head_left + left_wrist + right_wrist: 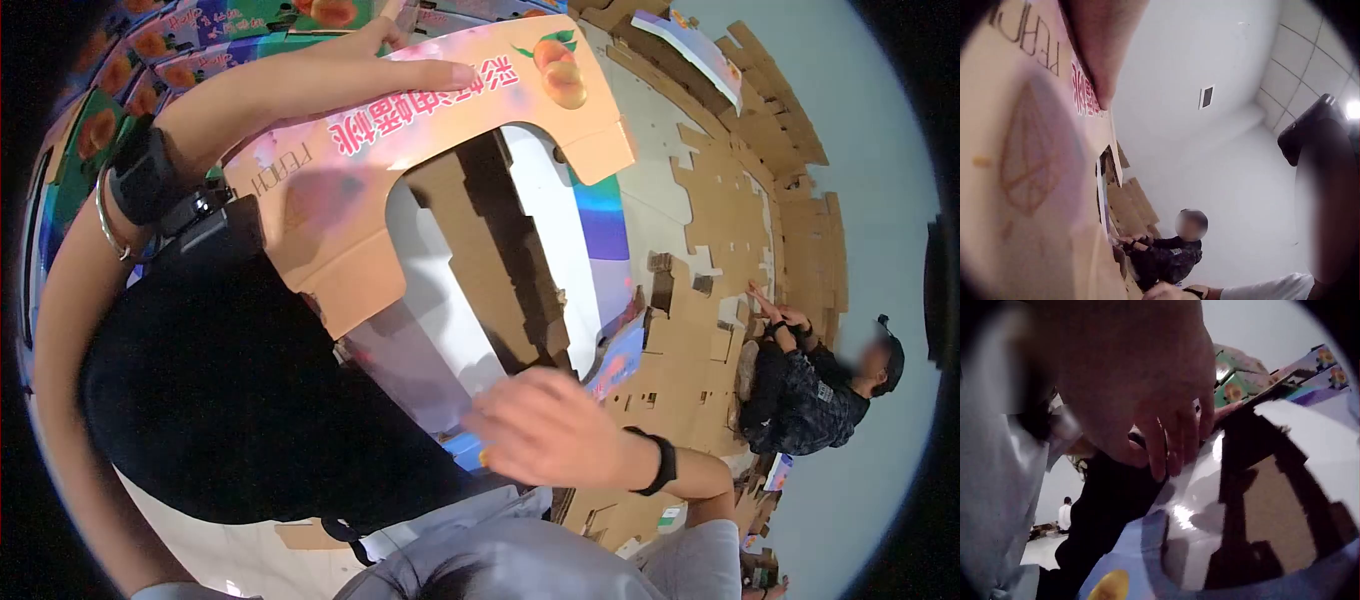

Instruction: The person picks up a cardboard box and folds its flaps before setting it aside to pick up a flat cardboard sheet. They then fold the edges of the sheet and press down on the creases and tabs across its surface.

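A peach-printed carton (425, 135), orange and pink with red lettering, stands tilted on the person's dark-covered lap. Through the large opening in its printed panel, white walls and brown cardboard inside show. The left hand (400, 62) holds the carton's far edge, thumb laid flat along the printed face; some of its fingers are hidden behind the panel. Close over the carton's near end is the right hand (550, 430), blurred, with relaxed, slightly bent fingers and nothing in them. In the right wrist view, its fingertips (1174, 465) hang right at the carton's glossy wall (1200, 506).
Stacked printed fruit cartons (150, 60) stand at the far left. Flattened brown cardboard (700, 340) covers the floor on the right, up to a pale wall. Another person (810, 390) in dark clothes sits there. The person's dark-covered lap (230, 390) lies beneath the carton.
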`<state>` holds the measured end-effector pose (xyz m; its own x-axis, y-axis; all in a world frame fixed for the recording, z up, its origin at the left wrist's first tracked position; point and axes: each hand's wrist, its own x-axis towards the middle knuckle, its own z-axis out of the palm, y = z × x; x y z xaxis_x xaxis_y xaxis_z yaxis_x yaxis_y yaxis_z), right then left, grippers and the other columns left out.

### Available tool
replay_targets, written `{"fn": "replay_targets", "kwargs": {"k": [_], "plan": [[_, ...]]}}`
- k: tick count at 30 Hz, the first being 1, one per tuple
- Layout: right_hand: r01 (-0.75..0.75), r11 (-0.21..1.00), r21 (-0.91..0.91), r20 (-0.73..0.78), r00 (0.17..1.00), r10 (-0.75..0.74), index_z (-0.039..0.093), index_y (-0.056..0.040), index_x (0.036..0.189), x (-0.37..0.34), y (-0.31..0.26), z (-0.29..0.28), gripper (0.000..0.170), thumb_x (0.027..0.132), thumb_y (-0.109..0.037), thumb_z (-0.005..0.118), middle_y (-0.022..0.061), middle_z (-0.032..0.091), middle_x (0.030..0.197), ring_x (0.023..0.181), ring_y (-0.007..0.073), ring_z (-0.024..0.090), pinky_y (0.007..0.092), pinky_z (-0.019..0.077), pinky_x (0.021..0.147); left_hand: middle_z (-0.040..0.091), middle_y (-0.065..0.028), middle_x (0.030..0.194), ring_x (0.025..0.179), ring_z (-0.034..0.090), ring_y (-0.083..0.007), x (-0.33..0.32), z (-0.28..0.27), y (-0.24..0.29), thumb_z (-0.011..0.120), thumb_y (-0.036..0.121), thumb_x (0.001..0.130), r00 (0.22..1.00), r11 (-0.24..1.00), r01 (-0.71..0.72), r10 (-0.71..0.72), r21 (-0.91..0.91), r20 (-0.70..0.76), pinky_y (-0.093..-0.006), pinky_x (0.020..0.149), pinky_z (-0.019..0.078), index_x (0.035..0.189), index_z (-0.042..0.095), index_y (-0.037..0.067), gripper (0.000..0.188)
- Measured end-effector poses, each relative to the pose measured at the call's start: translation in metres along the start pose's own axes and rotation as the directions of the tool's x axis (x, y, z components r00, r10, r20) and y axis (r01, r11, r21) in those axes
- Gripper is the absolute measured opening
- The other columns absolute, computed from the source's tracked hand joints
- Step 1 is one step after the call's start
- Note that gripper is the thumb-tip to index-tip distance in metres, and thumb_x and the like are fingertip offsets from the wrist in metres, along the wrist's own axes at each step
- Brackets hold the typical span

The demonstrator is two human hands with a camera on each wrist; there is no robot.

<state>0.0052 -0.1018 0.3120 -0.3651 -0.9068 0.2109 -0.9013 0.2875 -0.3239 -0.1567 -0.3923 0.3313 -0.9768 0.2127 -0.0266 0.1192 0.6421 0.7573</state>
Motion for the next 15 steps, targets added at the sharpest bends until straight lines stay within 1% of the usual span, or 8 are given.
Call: {"fn": "replay_targets", "kwargs": {"k": [1,3,4,7,10,12,13,15], "plan": [[0.005,1.0,0.005,0.0,1.0,-0.005,0.063,-0.0059,0.092,0.001,-0.007,0.014,0.02,0.076,-0.017,0.065,0.0045,0.053,0.088,0.088,0.02,0.054,0.0335,0.0441,0.081,0.058,-0.0156,0.106,0.095,0.059,-0.0179,-0.002,0.001,0.001,0.065,0.064,0.076,1.0,1.0,0.006,-0.006,0.002,-0.002,-0.0267,0.082,0.0455,0.129,0.04,-0.005,0.09],[-0.046,0.999,-0.002,0.194,0.98,0.046,0.061,-0.0055,0.086,0.002,-0.022,0.034,0.02,0.08,-0.024,0.061,0.0051,0.054,0.088,0.085,0.0203,0.051,0.0329,0.0392,0.082,0.058,-0.0164,0.107,0.095,0.059,-0.0186,-0.008,-0.002,0.009,0.065,0.065,0.075,0.988,0.989,0.139,-0.136,-0.044,0.079,-0.0273,0.083,0.0456,0.128,0.041,-0.006,0.092],[-0.038,0.996,-0.081,0.154,0.987,0.05,0.059,-0.0059,0.08,0.006,-0.028,0.037,0.021,0.081,-0.026,0.061,0.0052,0.051,0.082,0.083,0.0198,0.05,0.0334,0.0382,0.084,0.058,-0.0164,0.107,0.095,0.059,-0.0186,-0.01,-0.004,0.015,0.065,0.065,0.075,0.987,0.988,0.147,-0.143,-0.042,0.076,-0.0273,0.083,0.0456,0.128,0.041,-0.006,0.092],[-0.089,0.986,-0.14,0.181,0.977,0.114,0.059,-0.0054,0.079,0.003,-0.037,0.049,0.026,0.08,-0.031,0.061,0.0059,0.05,0.08,0.083,0.0202,0.05,0.0342,0.0381,0.083,0.058,-0.0174,0.108,0.097,0.059,-0.0191,-0.005,-0.006,0.024,0.065,0.065,0.075,0.981,0.986,0.167,-0.163,-0.026,0.101,-0.0274,0.084,0.0452,0.127,0.041,-0.007,0.092],[-0.109,0.962,-0.252,0.201,0.966,0.162,0.057,-0.0067,0.078,0.007,-0.047,0.057,0.022,0.08,-0.028,0.064,0.0059,0.048,0.078,0.078,0.0205,0.05,0.0344,0.0407,0.083,0.057,-0.0186,0.109,0.098,0.058,-0.0194,0.002,-0.003,0.018,0.065,0.064,0.075,0.982,0.985,0.167,-0.163,-0.033,0.099,-0.027,0.085,0.0446,0.127,0.042,-0.007,0.091],[-0.127,0.938,-0.323,0.222,0.953,0.206,0.056,-0.0084,0.078,0.008,-0.052,0.055,0.014,0.082,-0.021,0.06,0.0043,0.047,0.077,0.078,0.0192,0.049,0.033,0.0399,0.082,0.057,-0.0198,0.113,0.103,0.058,-0.0208,0.008,-0.004,0.014,0.065,0.065,0.074,0.996,0.996,0.059,-0.063,0.07,0.06,-0.0282,0.089,0.0441,0.129,0.04,-0.008,0.094],[-0.125,0.937,-0.327,0.225,0.953,0.205,0.056,-0.0084,0.078,0.007,-0.053,0.058,0.014,0.082,-0.021,0.06,0.0043,0.047,0.077,0.078,0.0192,0.049,0.033,0.0399,0.082,0.057,-0.0198,0.113,0.103,0.058,-0.0208,0.006,-0.003,0.012,0.065,0.065,0.074,0.996,0.996,0.058,-0.062,0.066,0.057,-0.0282,0.089,0.0441,0.129,0.04,-0.008,0.094],[-0.19,0.951,-0.243,0.166,0.958,0.234,0.059,-0.0046,0.081,0.004,-0.054,0.063,0.015,0.072,-0.017,0.056,0.0053,0.048,0.077,0.081,0.0201,0.049,0.0351,0.0381,0.084,0.056,-0.0202,0.116,0.107,0.057,-0.0219,0.003,0.001,0.013,0.065,0.065,0.074,0.992,0.993,0.042,-0.028,-0.113,0.122,-0.0295,0.092,0.0439,0.132,0.038,-0.009,0.098]]}}
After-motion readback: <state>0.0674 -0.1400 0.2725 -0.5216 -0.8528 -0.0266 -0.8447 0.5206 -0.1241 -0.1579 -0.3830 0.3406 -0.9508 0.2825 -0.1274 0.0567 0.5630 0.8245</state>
